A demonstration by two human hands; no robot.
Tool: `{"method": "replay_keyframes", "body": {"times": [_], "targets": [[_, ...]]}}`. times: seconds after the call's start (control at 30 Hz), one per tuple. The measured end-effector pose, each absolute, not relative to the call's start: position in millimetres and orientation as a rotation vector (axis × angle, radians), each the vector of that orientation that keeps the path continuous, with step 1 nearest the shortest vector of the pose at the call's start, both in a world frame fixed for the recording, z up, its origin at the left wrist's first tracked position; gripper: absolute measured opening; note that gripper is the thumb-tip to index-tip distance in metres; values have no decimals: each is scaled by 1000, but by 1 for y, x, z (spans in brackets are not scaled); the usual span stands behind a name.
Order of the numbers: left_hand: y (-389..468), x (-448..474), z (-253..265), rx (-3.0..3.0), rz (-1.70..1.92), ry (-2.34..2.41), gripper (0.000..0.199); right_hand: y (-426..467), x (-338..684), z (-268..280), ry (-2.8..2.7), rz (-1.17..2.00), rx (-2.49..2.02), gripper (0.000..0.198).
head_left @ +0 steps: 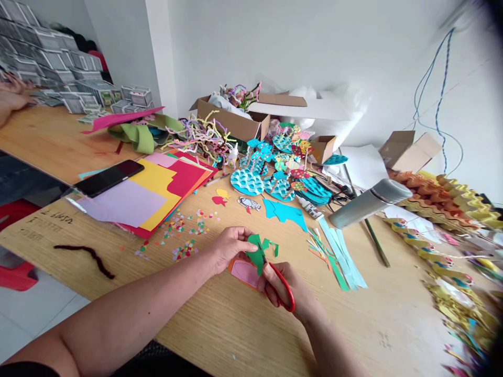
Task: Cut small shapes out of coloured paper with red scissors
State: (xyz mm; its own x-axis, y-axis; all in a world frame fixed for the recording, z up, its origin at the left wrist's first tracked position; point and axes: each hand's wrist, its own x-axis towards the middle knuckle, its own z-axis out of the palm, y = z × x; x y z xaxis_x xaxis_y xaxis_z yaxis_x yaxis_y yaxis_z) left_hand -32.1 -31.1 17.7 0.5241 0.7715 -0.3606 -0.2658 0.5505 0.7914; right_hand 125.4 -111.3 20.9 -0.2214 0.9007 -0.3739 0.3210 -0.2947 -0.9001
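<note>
My left hand (234,245) pinches a small piece of green paper (256,253) with a cut edge. Closed around the red handles of a pair of scissors (290,294) is my right hand (286,288); the blades meet the green paper. Beneath both hands lies a pink and orange paper piece (244,272) with a drawn outline on the pink. Just beyond my left hand are a red paper fish (219,201), a yellow paper fish (223,193) and a fish drawing (250,203). Tiny coloured paper dots (186,250) lie scattered to the left.
Stacked coloured paper (157,196) with a black phone (110,177) on it is at left. A grey bottle (369,203) lies at right near blue strips (341,254). Blue wavy paper crafts (247,180) and a cardboard box (228,118) stand behind. Another person's hand (13,91) shows far left.
</note>
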Motion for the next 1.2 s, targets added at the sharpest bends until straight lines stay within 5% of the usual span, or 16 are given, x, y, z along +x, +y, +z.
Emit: {"method": "replay_keyframes", "body": {"times": [1.2], "targets": [[-31, -32, 18, 743, 708, 799, 36, -111, 121, 28, -1479, 1524, -1587, 68]]}}
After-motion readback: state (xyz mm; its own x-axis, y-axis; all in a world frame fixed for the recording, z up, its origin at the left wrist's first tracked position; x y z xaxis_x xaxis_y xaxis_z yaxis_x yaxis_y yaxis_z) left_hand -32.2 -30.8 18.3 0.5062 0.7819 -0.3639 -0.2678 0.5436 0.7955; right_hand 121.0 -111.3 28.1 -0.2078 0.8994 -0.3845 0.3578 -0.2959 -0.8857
